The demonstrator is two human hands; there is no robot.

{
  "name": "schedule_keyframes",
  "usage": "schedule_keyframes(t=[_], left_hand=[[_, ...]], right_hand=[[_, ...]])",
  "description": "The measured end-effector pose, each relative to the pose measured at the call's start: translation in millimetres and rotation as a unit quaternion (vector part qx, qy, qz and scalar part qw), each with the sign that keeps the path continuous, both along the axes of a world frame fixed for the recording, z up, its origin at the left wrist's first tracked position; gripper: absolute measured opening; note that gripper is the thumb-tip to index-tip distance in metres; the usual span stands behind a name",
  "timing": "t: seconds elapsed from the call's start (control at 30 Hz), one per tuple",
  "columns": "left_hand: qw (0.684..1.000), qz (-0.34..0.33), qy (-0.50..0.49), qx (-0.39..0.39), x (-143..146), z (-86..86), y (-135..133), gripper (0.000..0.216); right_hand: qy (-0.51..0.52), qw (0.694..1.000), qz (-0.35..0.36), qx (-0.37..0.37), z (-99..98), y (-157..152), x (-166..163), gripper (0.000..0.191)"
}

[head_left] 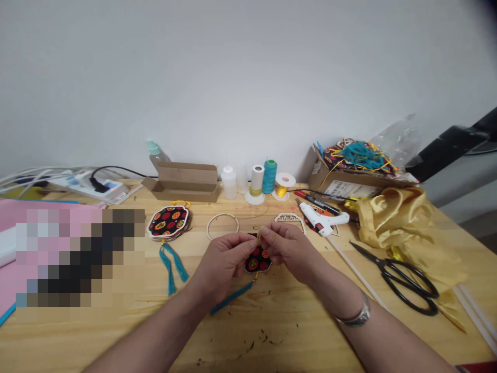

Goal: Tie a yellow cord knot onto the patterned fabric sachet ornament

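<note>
My left hand [227,256] and my right hand [291,246] meet near the middle of the table, fingertips pinched together on a thin yellow cord [259,234]. Just below the fingers is a dark patterned fabric pendant [258,260], partly covered by both hands. From its lower end a teal tassel [233,299] trails to the left. Behind my left hand lies a round wooden ring [208,228]. A cut-out wooden frame [290,217] sits just behind my right hand and is partly hidden by it.
Finished-looking patterned pendants [170,223] are stacked at left. Thread spools [269,177] and a white bottle [229,184] stand along the wall. To the right are a glue gun [324,218], black scissors [407,285], gold cloth [404,223] and a filled cardboard box [349,181].
</note>
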State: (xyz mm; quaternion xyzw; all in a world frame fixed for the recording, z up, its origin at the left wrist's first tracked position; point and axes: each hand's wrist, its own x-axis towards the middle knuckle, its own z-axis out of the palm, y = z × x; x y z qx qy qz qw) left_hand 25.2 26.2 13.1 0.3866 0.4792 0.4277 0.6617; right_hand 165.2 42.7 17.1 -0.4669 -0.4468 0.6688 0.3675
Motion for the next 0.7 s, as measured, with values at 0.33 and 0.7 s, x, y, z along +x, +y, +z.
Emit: schedule_keyframes(t=[0.33,0.7], left_hand=[[1.000,0.010,-0.003,-0.011,0.5,-1.2,1.0,0.011],[0.986,0.032,0.138,0.084,-3.8,5.7,0.6,0.013]], right_hand=[[-0.058,0.998,-0.019,0.029,1.0,1.2,-1.2,0.013],[-0.258,0.939,-0.011,0.229,-4.4,9.5,8.1,0.014]])
